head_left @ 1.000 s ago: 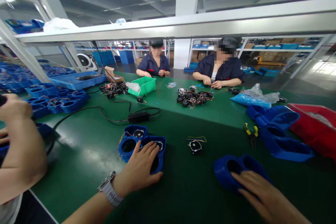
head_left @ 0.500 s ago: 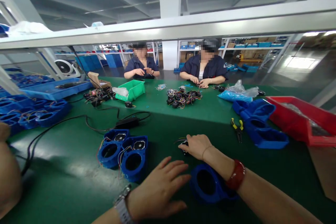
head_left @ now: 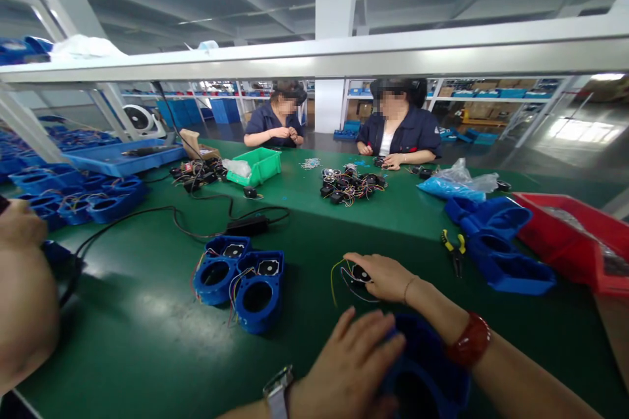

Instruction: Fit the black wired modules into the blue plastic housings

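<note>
Far left of both hands: a co-worker's bare forearm (head_left: 24, 304), and beyond it a cluster of blue ring-shaped housings (head_left: 93, 200). Behind that cluster, a shallow blue tray (head_left: 118, 162). A black cable (head_left: 137, 211) runs rightward to a black power adapter (head_left: 249, 226), well forward of the left hand.

To the left and forward of the left hand: a pair of blue housings (head_left: 276, 291), side by side on the green tabletop (head_left: 162, 353), each with a black motor set in its rear pocket and thin wires trailing over the ring. Farther forward, beyond the adapter: a green bin (head_left: 268, 170) with a clear bag inside.

Left hand (head_left: 358, 353): fingers spread, blurred, grasping nothing visible; wristwatch (head_left: 279, 389) on its wrist. It overlaps a blue two-part housing (head_left: 445, 350) in the view; contact cannot be told.

Right hand (head_left: 386, 275): thumb and fingers grasping a square black motor (head_left: 361, 273), just forward of the left hand; yellow and pale leads curl out to the left. Red bracelet (head_left: 475, 340) on this arm. The two-part housing lies nearer the wearer, partly under the right forearm.

Straight ahead of the right hand: a heap of wired motors (head_left: 351, 184). To its right: yellow-handled pliers (head_left: 456, 252), then stacked blue housings (head_left: 511, 268), then a red bin (head_left: 555, 236).
</note>
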{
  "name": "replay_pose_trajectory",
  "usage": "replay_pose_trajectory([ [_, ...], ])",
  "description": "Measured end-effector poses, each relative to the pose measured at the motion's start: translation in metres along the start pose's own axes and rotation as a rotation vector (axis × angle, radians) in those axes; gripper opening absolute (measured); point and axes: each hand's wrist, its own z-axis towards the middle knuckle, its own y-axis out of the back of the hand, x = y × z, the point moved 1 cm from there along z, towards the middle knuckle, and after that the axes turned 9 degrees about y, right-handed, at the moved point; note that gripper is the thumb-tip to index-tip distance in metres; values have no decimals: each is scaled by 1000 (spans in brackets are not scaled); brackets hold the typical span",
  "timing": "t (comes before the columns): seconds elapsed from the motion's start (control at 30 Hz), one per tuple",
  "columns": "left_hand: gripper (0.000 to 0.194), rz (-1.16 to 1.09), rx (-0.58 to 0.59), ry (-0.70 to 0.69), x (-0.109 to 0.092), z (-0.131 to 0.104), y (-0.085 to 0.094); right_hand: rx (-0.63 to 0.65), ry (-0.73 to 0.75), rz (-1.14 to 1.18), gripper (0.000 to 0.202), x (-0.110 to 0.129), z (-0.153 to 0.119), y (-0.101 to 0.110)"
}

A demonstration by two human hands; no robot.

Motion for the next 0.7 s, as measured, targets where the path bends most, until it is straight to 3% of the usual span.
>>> replay_pose_trajectory([
  [0.1,74,-3,-75,353,24,31,30,-84,17,-7,61,14,-15,10],
  [0.17,69,34,-97,417,36,50,43,-160,15,-14,52,23,-30,20],
  [0.27,47,53,-47,342,39,66,53,-357,14,-22,41,31,-60,34],
  [0.37,26,-85,16,287,28,66,62,-524,28,-6,35,32,-98,33],
  [0.53,17,-323,262,138,2,51,65,-591,-31,63,33,38,-153,-12],
  [0.7,11,-305,245,-82,-12,35,40,-662,-197,122,33,43,-177,-62],
])
